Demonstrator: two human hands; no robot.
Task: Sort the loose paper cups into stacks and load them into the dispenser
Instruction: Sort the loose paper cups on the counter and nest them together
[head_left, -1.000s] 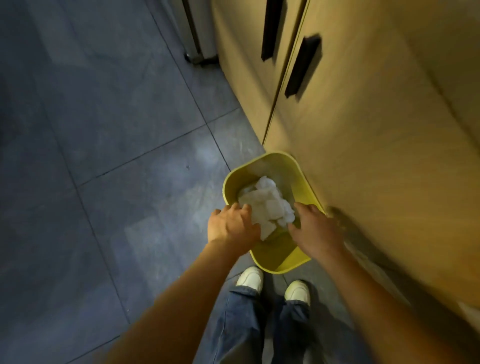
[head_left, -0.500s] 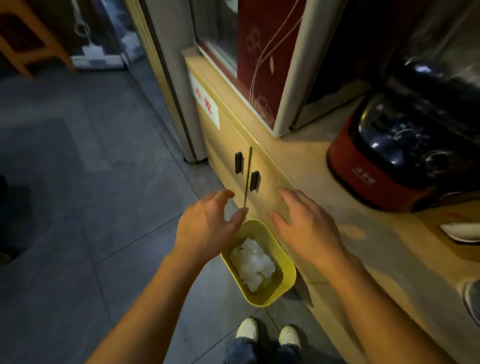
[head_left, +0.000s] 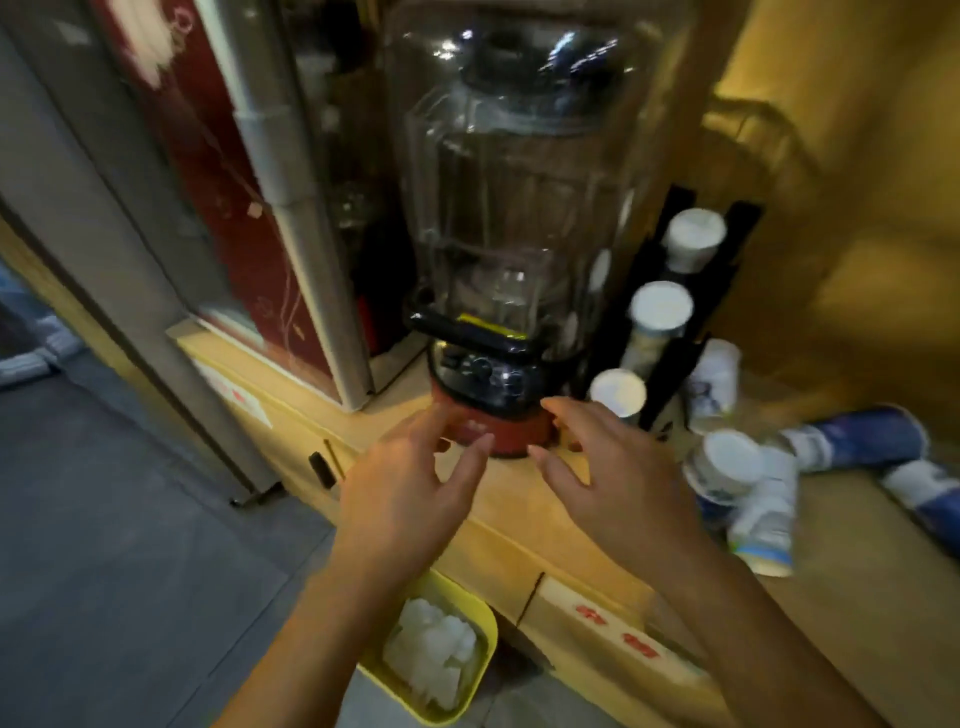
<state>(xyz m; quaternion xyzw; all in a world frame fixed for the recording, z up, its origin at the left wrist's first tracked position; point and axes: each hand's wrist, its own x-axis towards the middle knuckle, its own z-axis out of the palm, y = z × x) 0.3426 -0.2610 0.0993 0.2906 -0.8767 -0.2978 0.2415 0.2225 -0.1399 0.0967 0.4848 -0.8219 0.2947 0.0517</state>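
A black cup dispenser (head_left: 660, 374) stands on the wooden counter, to the right of a blender. Three of its tubes show white cup bottoms (head_left: 661, 306). Loose paper cups (head_left: 727, 462) with blue print lie tipped over on the counter at the right, and a blue stack (head_left: 857, 436) lies on its side behind them. My left hand (head_left: 410, 488) and my right hand (head_left: 618, 483) hover over the counter's front edge, both empty with fingers spread, left of the loose cups.
A tall blender (head_left: 509, 260) with a red base stands straight ahead of my hands. A glass-door cabinet (head_left: 234, 182) rises at the left. Below the counter (head_left: 509, 525), a yellow bin (head_left: 480, 660) with crumpled white paper sits on the grey floor.
My view has swung up from the yellow bin on the floor to the counter. Both hands have risen out of the bin, empty, and now hang before the blender.
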